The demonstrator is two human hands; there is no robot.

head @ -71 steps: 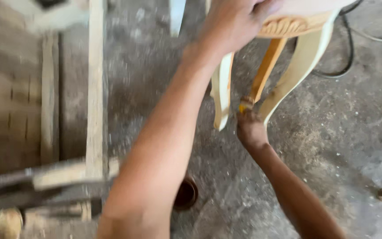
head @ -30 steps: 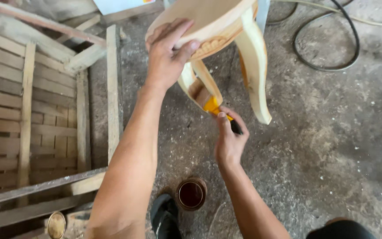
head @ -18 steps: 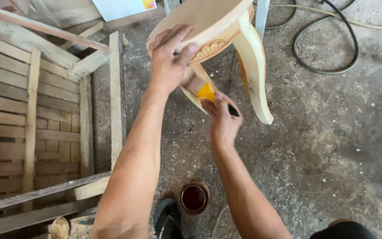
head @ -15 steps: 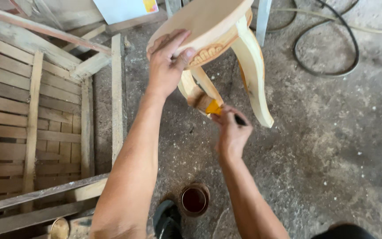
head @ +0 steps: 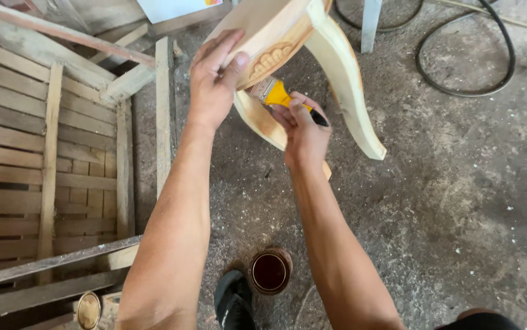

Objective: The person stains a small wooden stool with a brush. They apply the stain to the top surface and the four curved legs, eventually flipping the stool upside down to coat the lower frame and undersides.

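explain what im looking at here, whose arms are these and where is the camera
The camera sits on a person's head and looks down, so the two bare arms coming up from the bottom edge are that person's own. There is no machine here.

The left hand grips the edge of a pale wooden stool with curved legs and a carved rim, tipped toward the person. The right hand holds a brush with a yellow ferrule, its bristles against the wood under the carved rim.

On the dusty concrete floor, between the arms, stands an open tin of dark brown liquid, next to the person's sandal. To the left lies a slatted wooden frame. A black cable loops at the upper right.
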